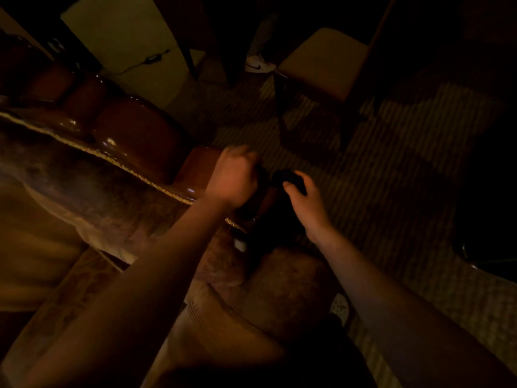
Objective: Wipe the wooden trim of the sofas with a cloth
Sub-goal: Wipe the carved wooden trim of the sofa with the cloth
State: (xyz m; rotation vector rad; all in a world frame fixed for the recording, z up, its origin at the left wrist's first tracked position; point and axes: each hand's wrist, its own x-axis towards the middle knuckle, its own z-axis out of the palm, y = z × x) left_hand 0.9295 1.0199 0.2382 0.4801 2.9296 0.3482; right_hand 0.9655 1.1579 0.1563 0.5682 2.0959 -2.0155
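The room is dim. Glossy carved wooden trim (134, 133) runs along the top of a sofa on the left, edged with gold cord, and ends at a wooden arm post (195, 169). My left hand (233, 180) is blurred and curled into a fist at the end of that post. My right hand (303, 197) grips a dark cloth (288, 177) just to the right of the post. The cloth's lower part is lost in shadow.
Striped carpet (363, 152) covers the floor to the right. A chair with a tan seat (321, 63) stands at the back, a person's white shoe (258, 64) beside it. A light panel (126, 37) with a cable stands behind the sofa. A patterned cushion (56, 214) lies lower left.
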